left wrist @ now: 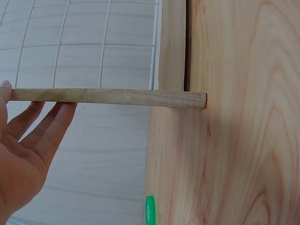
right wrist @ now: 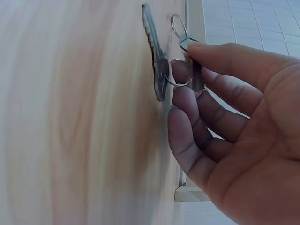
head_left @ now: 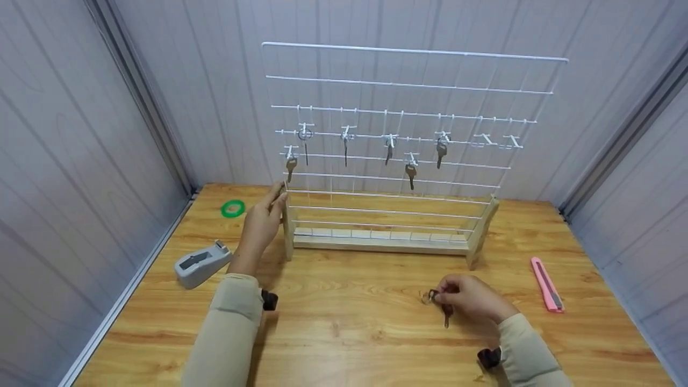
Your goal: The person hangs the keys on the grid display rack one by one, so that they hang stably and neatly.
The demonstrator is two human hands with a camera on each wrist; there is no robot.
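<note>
Left hand (head_left: 263, 223) reaches forward, straight fingers (left wrist: 44, 129) resting against the left wooden post (left wrist: 108, 97) of the wire key rack (head_left: 398, 161). Right hand (head_left: 470, 297) is low over the table (head_left: 349, 333) in front of the rack, fingers (right wrist: 197, 101) pinching the ring of a key (right wrist: 157, 61) that lies on the wood.

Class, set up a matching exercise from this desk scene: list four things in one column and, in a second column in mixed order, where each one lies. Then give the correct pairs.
Things
1. green tape roll
2. pink utility knife
3. grey tape dispenser
4. key on a ring

Places
A. pinched in the right hand
B. table's right side
C. near the back left corner
D. left of the left forearm

Pairs: 1-C, 2-B, 3-D, 4-A
</note>
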